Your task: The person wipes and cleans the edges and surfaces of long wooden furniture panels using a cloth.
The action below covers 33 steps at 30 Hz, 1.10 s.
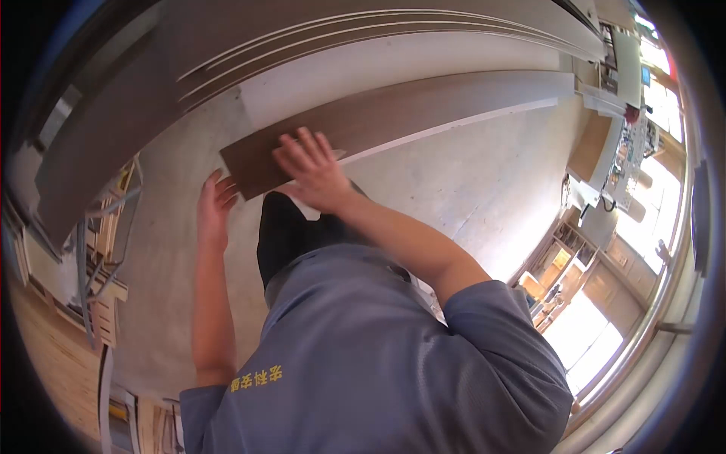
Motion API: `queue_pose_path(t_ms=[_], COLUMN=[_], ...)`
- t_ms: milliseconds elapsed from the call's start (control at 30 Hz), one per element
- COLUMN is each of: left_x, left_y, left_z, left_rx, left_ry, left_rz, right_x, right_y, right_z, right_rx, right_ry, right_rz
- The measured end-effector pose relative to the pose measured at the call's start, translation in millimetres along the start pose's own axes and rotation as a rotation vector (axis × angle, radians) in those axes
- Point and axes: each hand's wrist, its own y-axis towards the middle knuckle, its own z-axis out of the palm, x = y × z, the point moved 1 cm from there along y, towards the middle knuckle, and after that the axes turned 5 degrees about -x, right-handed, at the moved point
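Observation:
A long dark brown board (393,106) with a pale lower edge stretches from in front of me toward the far right. My right hand (311,170) lies over its near part, fingers spread and open, palm down. Beside the board's left end is my left hand (215,200), its fingers loosely bent and apart, with nothing seen in them. Whether those fingertips touch the end edge, I cannot tell.
Large brown panels (363,21) are stacked beyond the board. Another wide dark panel (98,129) is at the left, above a grey metal frame (113,204). Shelves and a workbench with small items (631,159) stand by the windows at the right.

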Motion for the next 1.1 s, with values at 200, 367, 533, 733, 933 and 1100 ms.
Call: queue_pose_path(t_ms=[200,367,533,733,933,1100], left_x=[-11,23,61,82,82,79], left_y=[-17,26,73,84,94,90], left_z=[138,303,446,474,463,476], left_rx=[-0.168,0.177,0.062,-0.274,-0.315,-0.296], left_ry=[0.710,1.073,1.287,1.714,1.791,1.772], left_rz=[0.881,1.115,1.154,1.128,1.091,1.159], right_x=[-173,-286,-464,-697,-403,-526], right_y=[-66,-105,-169,-255,-153,-172], right_z=[-74,-114,-164,-235,-155,-213], right_rx=[-0.171,-0.209,-0.273,-0.324,-0.035,-0.137], right_ry=[-0.151,-0.186,-0.218,-0.542,0.239,0.109], right_rz=[0.327,0.432,0.493,0.704,0.026,0.127])
